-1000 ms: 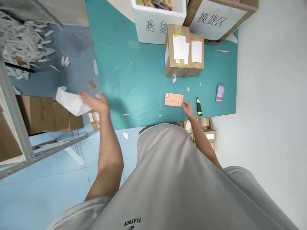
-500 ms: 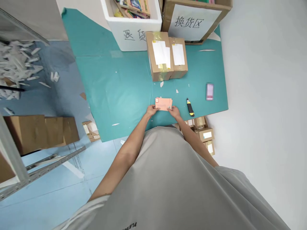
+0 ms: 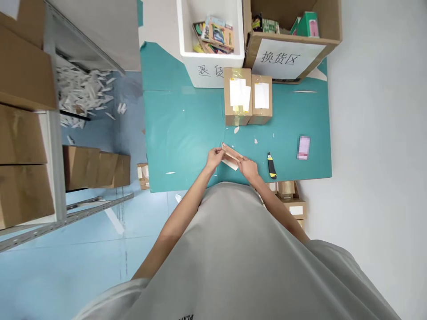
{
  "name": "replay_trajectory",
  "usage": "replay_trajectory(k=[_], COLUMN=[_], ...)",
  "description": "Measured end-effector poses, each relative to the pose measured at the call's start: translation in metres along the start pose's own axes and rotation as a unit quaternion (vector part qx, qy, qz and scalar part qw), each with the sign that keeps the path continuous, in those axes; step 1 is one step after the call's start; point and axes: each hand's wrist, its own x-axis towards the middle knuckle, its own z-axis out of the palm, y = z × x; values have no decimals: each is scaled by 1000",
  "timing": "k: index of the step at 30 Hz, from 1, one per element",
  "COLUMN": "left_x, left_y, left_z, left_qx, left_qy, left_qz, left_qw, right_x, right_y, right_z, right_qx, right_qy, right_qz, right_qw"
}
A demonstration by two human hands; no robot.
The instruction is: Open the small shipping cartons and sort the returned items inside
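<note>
A thin salmon-pink phone case package (image 3: 232,156) is between my hands, tilted over the front of the teal table. Its pink face is raised at an angle, with a pale lower part showing beneath. My left hand (image 3: 215,158) pinches its left end, fingers closed. Around the right end my right hand (image 3: 248,169) is closed too. What lies inside the package is too small to make out. To the right of my right hand lies a black and yellow utility knife (image 3: 271,166).
Two taped cartons (image 3: 238,116) (image 3: 262,116) stand behind my hands. Farther back are a white foam box (image 3: 207,80) holding booklets and a large cardboard box (image 3: 320,46). A phone (image 3: 303,147) lies at the right on the teal table (image 3: 180,133). Shelving with cartons (image 3: 25,138) stands left.
The package has gone from lying flat and level to slanted and tipped, its pale lower part now showing. My hands have shifted round its ends. The camera view has moved.
</note>
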Motion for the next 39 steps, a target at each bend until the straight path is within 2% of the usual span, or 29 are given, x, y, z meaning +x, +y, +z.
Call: replay_trajectory(k=[2, 3, 5, 7, 8, 10, 13, 16, 19, 21, 22, 25, 28, 29, 31, 33, 34, 37, 39], left_x=[-9, -14, -23, -33, -39, -51, -69, -83, -91, -95, -98, -109, -122, -124, -125, -123, -122, -119, -120], left_y=[7, 9, 15, 20, 24, 30, 40, 47, 51, 52, 53, 56, 59, 60, 60, 58, 57, 51, 48], left_z=[-6, -9, -14, -19, -21, -25, -29, -31, -31, -29, -28, -21, -17, -17, -20, -24, -26, -27, -26], left_qx=[-36, -55, -86, -110, -124, -156, -177, -170, -160, -148, -143, -120, -58, -37, -21, -34, -47, -89, -113], left_qy=[7, 14, 14, -18, -40, -65, -47, -28, -7, 8, 11, -25, -83, -82, -41, 0, 2, -32, -28], left_qz=[30, 42, 58, 73, 83, 107, 141, 164, 189, 204, 210, 234, 290, 312, 337, 322, 302, 246, 237], left_qw=[999, 998, 994, 991, 988, 980, 973, 971, 969, 968, 967, 964, 952, 946, 940, 946, 952, 965, 965], right_x=[-2, -3, -7, -11, -14, -19, -24, -29, -36, -43, -46, -52, -52, -52, -51, -52, -52, -55, -56], right_y=[-3, -5, -12, -21, -24, -31, -35, -35, -39, -47, -53, -72, -83, -82, -77, -71, -68, -65, -67], right_z=[-7, -10, -15, -21, -24, -32, -43, -53, -62, -67, -69, -70, -72, -74, -79, -83, -84, -83, -81], right_qx=[105, 183, 356, 488, 528, 561, 553, 515, 441, 389, 375, 402, 447, 459, 485, 515, 527, 552, 559], right_qy=[0, -6, -21, -23, -22, -14, -2, 26, 125, 199, 217, 201, 205, 216, 227, 210, 196, 172, 172], right_qz=[-51, -69, -90, -98, -104, -112, -121, -128, -114, -114, -122, -154, -133, -125, -122, -131, -134, -130, -123], right_qw=[993, 981, 930, 867, 843, 820, 824, 847, 881, 892, 893, 880, 860, 853, 836, 821, 816, 805, 802])
